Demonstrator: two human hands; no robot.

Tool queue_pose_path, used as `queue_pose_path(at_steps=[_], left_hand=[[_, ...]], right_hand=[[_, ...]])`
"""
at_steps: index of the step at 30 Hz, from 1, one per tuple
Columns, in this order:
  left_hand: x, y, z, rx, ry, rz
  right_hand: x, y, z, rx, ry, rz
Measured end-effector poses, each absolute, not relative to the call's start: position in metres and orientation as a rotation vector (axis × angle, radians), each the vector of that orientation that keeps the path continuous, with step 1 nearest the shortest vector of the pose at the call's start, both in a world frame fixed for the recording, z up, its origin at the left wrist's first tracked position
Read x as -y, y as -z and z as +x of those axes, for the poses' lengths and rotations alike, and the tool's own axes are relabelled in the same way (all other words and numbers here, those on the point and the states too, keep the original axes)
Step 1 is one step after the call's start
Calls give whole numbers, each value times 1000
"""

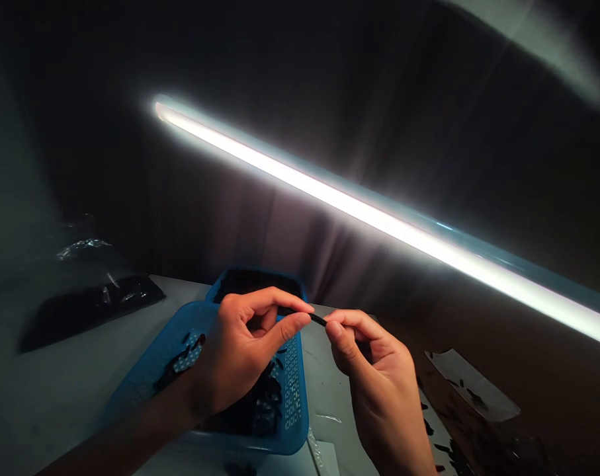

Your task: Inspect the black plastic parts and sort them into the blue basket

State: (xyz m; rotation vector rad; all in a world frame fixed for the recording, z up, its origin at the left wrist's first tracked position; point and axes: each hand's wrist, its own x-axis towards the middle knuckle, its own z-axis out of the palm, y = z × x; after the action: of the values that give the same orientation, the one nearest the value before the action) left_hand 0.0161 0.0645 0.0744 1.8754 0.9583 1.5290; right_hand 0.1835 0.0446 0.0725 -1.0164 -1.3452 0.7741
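Note:
A small black strip (318, 319), thin and slightly curved, is stretched between my two hands above the table. My left hand (250, 350) pinches one end with thumb and forefinger, over the blue perforated basket (303, 403). At the strip's other end, the thumb and forefinger of my right hand (379, 377) are closed on it. Dark loose pieces (267, 396) lie inside the basket, partly hidden by my left hand and forearm. Exactly what the strip is cannot be made out.
A second blue basket (303, 288) filled with dark material stands behind the first. To the left lies a clear plastic bag with black contents (98, 301). A bright tube light (339, 198) slants across above. At right are white paper (483, 390) and scattered black pieces (458, 456).

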Motion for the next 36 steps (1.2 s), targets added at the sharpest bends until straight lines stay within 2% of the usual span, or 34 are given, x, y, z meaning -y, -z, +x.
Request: queue_pose_path(at_steps=[3, 7, 11, 17, 22, 25, 31, 36], left_hand=[[-68, -76, 17, -1092, -1566, 1834], [-74, -76, 18, -1262, -1596, 1827], [-71, -67, 23, -1118, -1301, 2174], [-67, -45, 29, -967, -999, 2783], [-73, -38, 29, -962, -1005, 2883], [-73, -42, 32, -964, -1157, 2733], [-76, -62, 27, -1036, -1358, 1950], [-80, -66, 22, -852, -1441, 1606]], right_hand=[[-50, -68, 183, 1280, -912, -1011], [-62, -63, 182, 989, -1293, -868], [-70, -60, 179, 561, -1627, -777], [-65, -58, 174, 420, -1769, -788], [-63, -56, 171, 449, -1773, -736], [-65, -54, 170, 454, -1768, -725], [-66, -51, 167, 567, -1777, -688], [-57, -59, 167, 861, -1616, -664]])
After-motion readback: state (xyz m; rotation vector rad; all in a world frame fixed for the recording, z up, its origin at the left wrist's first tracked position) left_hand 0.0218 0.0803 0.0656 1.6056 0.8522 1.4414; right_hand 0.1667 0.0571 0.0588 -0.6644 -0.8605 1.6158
